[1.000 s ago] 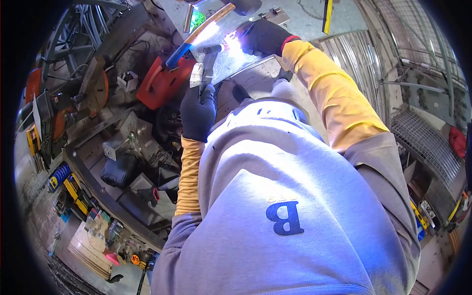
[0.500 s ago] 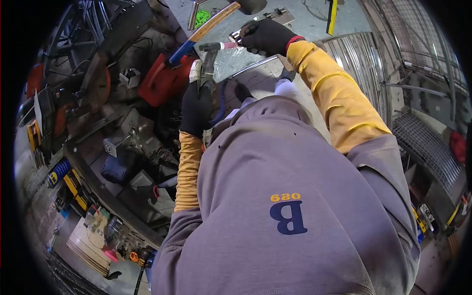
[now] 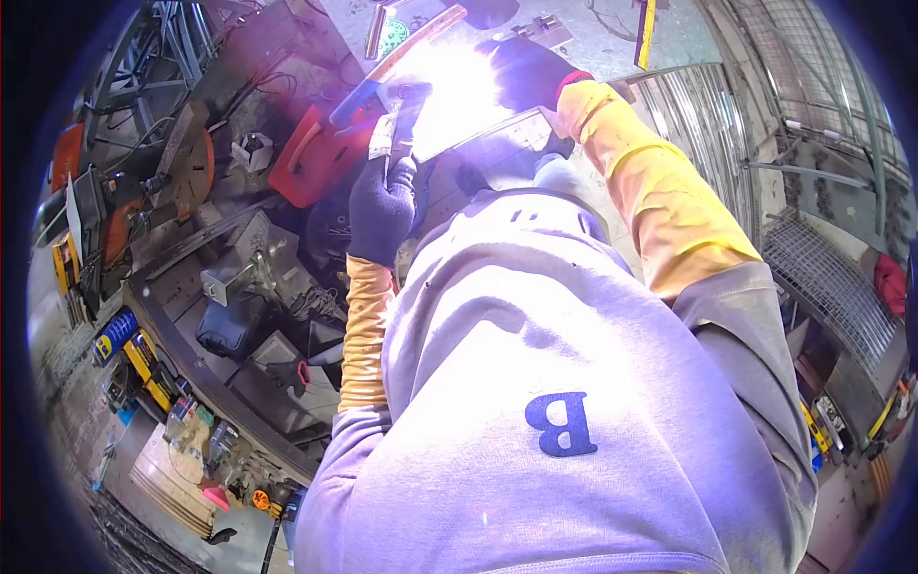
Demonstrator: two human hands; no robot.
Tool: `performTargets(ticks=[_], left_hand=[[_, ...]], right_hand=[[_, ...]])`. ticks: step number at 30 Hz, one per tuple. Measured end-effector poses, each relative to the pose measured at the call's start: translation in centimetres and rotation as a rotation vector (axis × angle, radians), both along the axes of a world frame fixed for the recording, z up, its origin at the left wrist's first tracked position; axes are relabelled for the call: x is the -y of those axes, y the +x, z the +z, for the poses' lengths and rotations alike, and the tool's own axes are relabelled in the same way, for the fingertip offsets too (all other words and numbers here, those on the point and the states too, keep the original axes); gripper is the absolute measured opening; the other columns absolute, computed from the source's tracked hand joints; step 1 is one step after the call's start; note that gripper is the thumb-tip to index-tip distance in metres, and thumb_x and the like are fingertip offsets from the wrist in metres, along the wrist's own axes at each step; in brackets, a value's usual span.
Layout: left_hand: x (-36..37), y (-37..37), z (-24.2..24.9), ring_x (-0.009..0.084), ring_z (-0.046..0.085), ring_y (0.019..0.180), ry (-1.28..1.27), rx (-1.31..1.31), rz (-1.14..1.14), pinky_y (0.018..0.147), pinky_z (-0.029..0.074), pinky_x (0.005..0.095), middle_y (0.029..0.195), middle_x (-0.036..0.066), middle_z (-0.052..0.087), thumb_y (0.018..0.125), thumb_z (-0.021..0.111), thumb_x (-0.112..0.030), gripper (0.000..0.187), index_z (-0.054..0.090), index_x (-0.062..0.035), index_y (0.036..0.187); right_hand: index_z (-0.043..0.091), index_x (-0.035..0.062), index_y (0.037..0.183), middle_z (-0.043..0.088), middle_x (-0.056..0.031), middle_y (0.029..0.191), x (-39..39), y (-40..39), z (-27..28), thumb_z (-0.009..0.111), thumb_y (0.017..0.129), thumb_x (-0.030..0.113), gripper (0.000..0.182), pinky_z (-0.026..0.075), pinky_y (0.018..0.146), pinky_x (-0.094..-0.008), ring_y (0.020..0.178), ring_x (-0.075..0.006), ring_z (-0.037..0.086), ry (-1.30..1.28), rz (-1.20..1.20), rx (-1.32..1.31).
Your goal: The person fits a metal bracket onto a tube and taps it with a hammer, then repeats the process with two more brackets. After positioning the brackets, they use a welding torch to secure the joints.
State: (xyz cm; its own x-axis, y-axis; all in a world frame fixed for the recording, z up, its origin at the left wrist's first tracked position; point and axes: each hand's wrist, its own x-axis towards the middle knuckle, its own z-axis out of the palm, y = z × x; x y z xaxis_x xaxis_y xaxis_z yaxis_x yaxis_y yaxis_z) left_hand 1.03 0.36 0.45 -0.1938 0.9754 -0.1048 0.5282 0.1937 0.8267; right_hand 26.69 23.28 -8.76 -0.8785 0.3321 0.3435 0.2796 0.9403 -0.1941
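My left hand (image 3: 381, 206), in a black glove, is wrapped round a welding torch (image 3: 405, 110) with a pale piece on its grip. Bright white-violet glare hides the torch's nozzle. My right hand (image 3: 535, 75), also black-gloved, is closed at the right of the glare, beside the torch tip. The small shiny metal part seen in it earlier is now washed out. Under the hands lies the metal-topped work table (image 3: 593, 67). A hammer-like tool with a wood-and-blue handle (image 3: 411, 43) lies just beyond the torch.
A red plastic case (image 3: 311, 158) stands left of my left hand. Further left is an orange cutting machine (image 3: 201, 163). On the table are a metal fitting (image 3: 543, 32) and a yellow ruler-like strip (image 3: 645, 33). Wire mesh (image 3: 837, 287) is at the right.
An intense arc light has appeared between my hands, lighting my sweatshirt and washing out the torch tip and metal part. Both hands stay in nearly the same place.
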Motion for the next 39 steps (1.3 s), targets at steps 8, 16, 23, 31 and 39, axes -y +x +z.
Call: performTargets(ticks=[8, 16, 23, 31, 39], left_hand=[[0.2, -0.1, 0.0, 0.0459, 0.074, 0.097, 0.004, -0.131, -0.048, 0.082, 0.057, 0.0504, 0.11, 0.026, 0.076, 0.105, 0.068, -0.018, 0.042, 0.064, -0.0015, 0.144], [-0.1, -0.3, -0.5, 0.0528, 0.069, 0.102, -0.01, -0.013, -0.022, 0.084, 0.055, 0.0551, 0.113, 0.032, 0.072, 0.101, 0.063, -0.016, 0.05, 0.059, 0.0003, 0.148], [1.0, -1.1, -2.7, 0.0472, 0.073, 0.107, 0.166, 0.023, -0.049, 0.09, 0.057, 0.0499, 0.124, 0.032, 0.072, 0.102, 0.064, -0.012, 0.059, 0.05, 0.0012, 0.157], [6.6, -2.6, -1.7, 0.0215, 0.052, 0.147, 0.07, 0.383, 0.232, 0.118, 0.043, 0.0342, 0.163, 0.019, 0.054, 0.103, 0.057, -0.001, 0.065, 0.041, 0.0035, 0.165], [7.7, -3.3, 1.4, 0.0042, 0.054, 0.073, -0.024, 0.608, 0.417, 0.062, 0.047, 0.0225, 0.117, 0.004, 0.066, 0.103, 0.061, 0.0, 0.067, 0.041, -0.0046, 0.167]], right_hand=[[0.077, 0.0105, 0.09, 0.071, -0.002, 0.069, 0.8, -0.9, 3.1, 0.076, 0.077, 0.019, 0.015, 0.05, 0.05, -0.0349, 0.054, -0.0152, 0.063, -1.116, -0.394, 0.043], [0.078, 0.0125, 0.096, 0.074, 0.0014, 0.076, 2.6, -1.3, 8.8, 0.075, 0.092, 0.034, 0.022, 0.054, 0.056, -0.0286, 0.059, -0.0097, 0.064, -1.36, -0.588, 0.04], [0.077, 0.0104, 0.089, 0.073, 0.001, 0.074, 2.2, -1.3, 7.8, 0.079, 0.089, 0.036, 0.026, 0.053, 0.059, -0.0277, 0.06, -0.0097, 0.063, -1.378, -0.584, 0.016], [0.077, 0.0111, 0.093, 0.073, 0.0001, 0.076, 2.7, -1.2, 9.0, 0.078, 0.091, 0.031, 0.02, 0.053, 0.059, -0.0281, 0.06, -0.0095, 0.063, -1.41, -0.597, -0.011], [0.081, 0.0054, 0.101, 0.074, -0.0017, 0.083, 4.3, 2.0, 11.9, 0.075, 0.098, 0.029, 0.024, 0.05, 0.063, -0.0239, 0.066, -0.0071, 0.061, -1.435, -0.675, -0.222]])
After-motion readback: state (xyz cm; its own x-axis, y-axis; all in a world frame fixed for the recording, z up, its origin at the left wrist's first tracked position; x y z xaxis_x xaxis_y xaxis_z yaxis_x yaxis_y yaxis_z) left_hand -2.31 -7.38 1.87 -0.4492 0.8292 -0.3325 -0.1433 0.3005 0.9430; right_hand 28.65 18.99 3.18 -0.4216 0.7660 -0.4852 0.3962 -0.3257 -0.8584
